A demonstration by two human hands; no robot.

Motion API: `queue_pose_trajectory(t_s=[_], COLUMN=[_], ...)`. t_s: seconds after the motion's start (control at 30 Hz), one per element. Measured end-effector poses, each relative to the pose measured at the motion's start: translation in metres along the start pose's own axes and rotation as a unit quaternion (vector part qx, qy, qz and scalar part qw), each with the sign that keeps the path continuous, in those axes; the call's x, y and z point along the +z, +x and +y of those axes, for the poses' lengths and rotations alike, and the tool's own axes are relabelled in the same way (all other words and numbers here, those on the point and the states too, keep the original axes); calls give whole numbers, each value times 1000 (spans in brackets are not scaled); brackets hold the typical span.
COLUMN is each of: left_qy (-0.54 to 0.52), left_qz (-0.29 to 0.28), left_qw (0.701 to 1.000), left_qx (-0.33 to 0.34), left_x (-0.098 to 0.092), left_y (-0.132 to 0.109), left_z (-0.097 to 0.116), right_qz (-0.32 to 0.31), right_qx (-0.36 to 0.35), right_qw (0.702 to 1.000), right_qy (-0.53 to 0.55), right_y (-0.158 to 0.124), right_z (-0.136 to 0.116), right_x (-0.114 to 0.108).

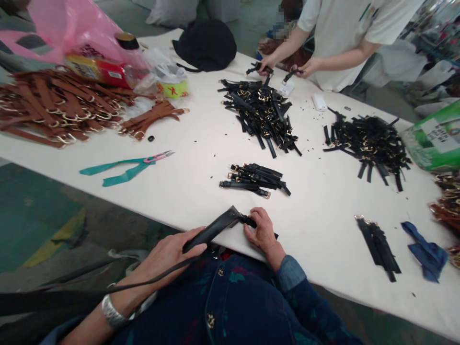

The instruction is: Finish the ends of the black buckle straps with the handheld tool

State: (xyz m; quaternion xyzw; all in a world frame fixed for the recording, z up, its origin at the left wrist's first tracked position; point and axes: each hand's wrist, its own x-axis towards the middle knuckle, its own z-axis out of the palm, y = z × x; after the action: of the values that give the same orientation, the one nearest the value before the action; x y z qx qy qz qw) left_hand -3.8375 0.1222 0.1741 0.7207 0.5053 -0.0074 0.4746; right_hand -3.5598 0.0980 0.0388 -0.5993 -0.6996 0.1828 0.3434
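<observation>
My left hand (168, 251) is closed round the handle of a black corded tool (212, 230), whose tip points at a small black strap (248, 221). My right hand (261, 232) pinches that strap against the near edge of the white table (194, 191). Just beyond lies a small bundle of black buckled straps (255, 179). A cord (143, 282) runs from the tool down to the left.
Larger heaps of black straps (260, 112) (370, 143) lie farther back. Brown straps (53, 103) pile at the left near a pink bag (72, 24). Teal-handled snips (125, 167) lie on the table. A person (345, 38) across handles straps. More black straps (377, 247) and blue cloth (426, 251) lie at right.
</observation>
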Motion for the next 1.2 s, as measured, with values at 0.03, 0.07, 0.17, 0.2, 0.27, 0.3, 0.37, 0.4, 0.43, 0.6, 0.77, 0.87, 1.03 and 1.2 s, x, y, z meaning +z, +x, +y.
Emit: queue_pose_trajectory(t_s=[0.03, 0.07, 0.17, 0.2, 0.27, 0.3, 0.37, 0.4, 0.43, 0.6, 0.77, 0.87, 1.03, 1.2], left_qy=[-2, -4, -6, -7, -12, -16, -26, -31, -36, -34, 3, 7, 2, -1], left_qz=[1, 1, 5, 5, 5, 5, 1, 0, 0, 31, 25, 16, 14, 53], left_qw=[1000, 1000, 1000, 1000, 1000, 1000, 1000, 999, 999, 998, 999, 1000, 1000, 999], left_qx=[1, 0, -4, -4, 0, 3, 11, 15, 18, 32, 28, 4, -21, -3], left_x=[1, 1, 3, 3, 4, 4, 6, 8, 9, 18, 14, 12, 18, 24], left_y=[0, -1, -2, -2, -4, -4, -3, -2, 0, 19, 20, 7, 0, 20], left_z=[0, 0, -3, -4, -8, -10, -14, -14, -14, -2, 3, -7, -15, -2], right_qz=[4, 8, 13, 12, 15, 18, 24, 28, 30, 41, 38, 42, 45, 38], right_qx=[6, 15, 44, 48, 46, 43, 37, 34, 32, 21, 19, 21, 23, 37], right_qw=[1000, 1000, 996, 995, 996, 996, 997, 997, 997, 996, 996, 997, 997, 997], right_qy=[-11, -26, -73, -81, -81, -78, -71, -69, -69, -75, -73, -65, -57, -57], right_y=[-1, -3, -9, -10, -12, -13, -13, -13, -13, -15, -17, -16, -16, -16], right_z=[0, -1, -2, -2, -3, -3, -3, -2, -2, 0, 3, 4, 7, 6], right_x=[0, 1, 2, 2, 2, 3, 3, 3, 4, 4, 4, 5, 6, 6])
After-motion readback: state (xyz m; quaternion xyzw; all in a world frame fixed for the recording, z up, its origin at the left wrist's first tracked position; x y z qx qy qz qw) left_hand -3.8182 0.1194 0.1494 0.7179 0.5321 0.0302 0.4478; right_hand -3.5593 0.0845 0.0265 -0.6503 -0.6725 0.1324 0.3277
